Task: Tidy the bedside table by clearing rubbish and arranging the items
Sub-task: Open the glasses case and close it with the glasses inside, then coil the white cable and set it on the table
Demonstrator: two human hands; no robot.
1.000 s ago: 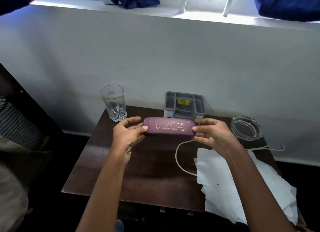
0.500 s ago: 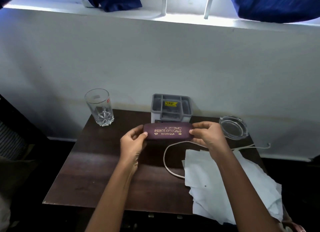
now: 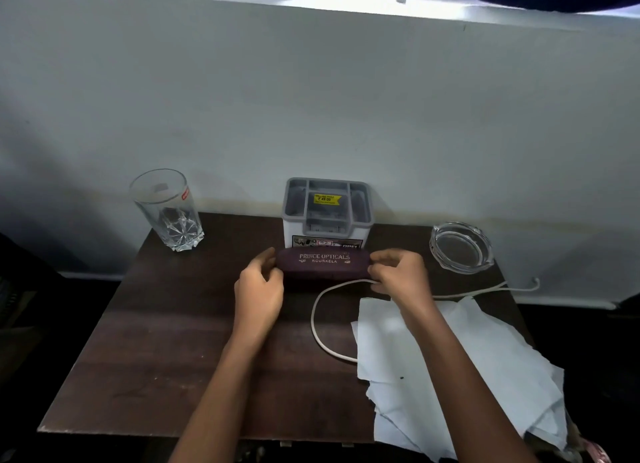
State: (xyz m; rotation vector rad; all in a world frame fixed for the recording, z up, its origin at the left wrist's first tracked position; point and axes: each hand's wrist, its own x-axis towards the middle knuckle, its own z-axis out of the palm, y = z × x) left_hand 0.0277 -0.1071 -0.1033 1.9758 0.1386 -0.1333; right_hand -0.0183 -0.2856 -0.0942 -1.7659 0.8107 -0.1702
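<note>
A maroon spectacle case (image 3: 322, 263) with gold lettering lies on the dark wooden bedside table (image 3: 173, 324), just in front of a grey organiser box (image 3: 327, 213). My left hand (image 3: 259, 293) grips the case's left end and my right hand (image 3: 401, 275) grips its right end. A white cable (image 3: 317, 327) loops on the table beneath my right hand. Torn white paper sheets (image 3: 485, 358) cover the table's right front corner and hang over its edge.
An empty drinking glass (image 3: 168, 210) stands at the back left corner. A clear glass ashtray (image 3: 460, 246) sits at the back right. The white wall (image 3: 311, 99) rises directly behind the table, with a window ledge above.
Both hands have carried the case away from me and lowered it onto the table in front of the organiser box. The camera has tilted down.
</note>
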